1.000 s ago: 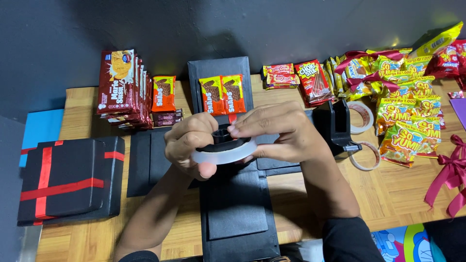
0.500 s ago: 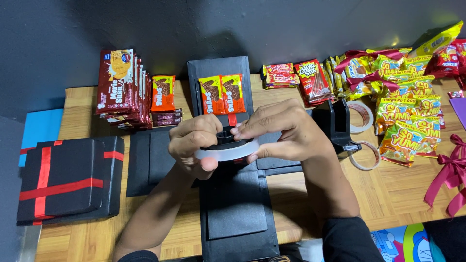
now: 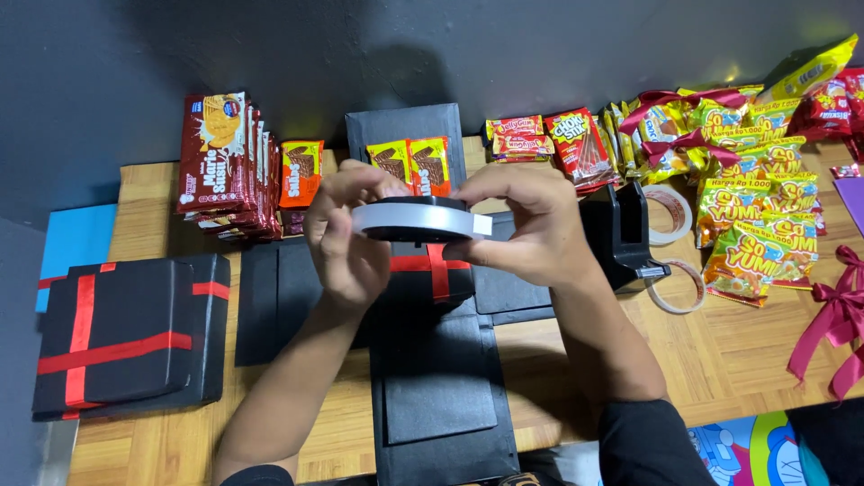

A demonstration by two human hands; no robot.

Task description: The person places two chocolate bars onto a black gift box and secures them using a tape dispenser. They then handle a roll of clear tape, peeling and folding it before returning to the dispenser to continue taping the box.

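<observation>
Both hands hold a flat round roll of grey tape [image 3: 421,220] level above the table. My left hand [image 3: 346,238] grips its left rim, and my right hand [image 3: 522,225] pinches the right rim where a short loose end sticks out. Under the roll stands a small black box with a red ribbon cross [image 3: 430,270], resting on an unfolded black cardboard box [image 3: 436,378] that lies flat. Two yellow snack packs [image 3: 412,165] sit on its far flap.
A black gift box with red ribbon [image 3: 126,333] lies at left. Red biscuit packs [image 3: 225,166] are stacked at the back left. A black tape dispenser [image 3: 621,234], clear tape rolls [image 3: 670,211], many snack bags [image 3: 747,207] and dark red bows [image 3: 832,324] fill the right.
Both hands have lifted the tape roll a little higher, uncovering the small black box with the red ribbon cross below it.
</observation>
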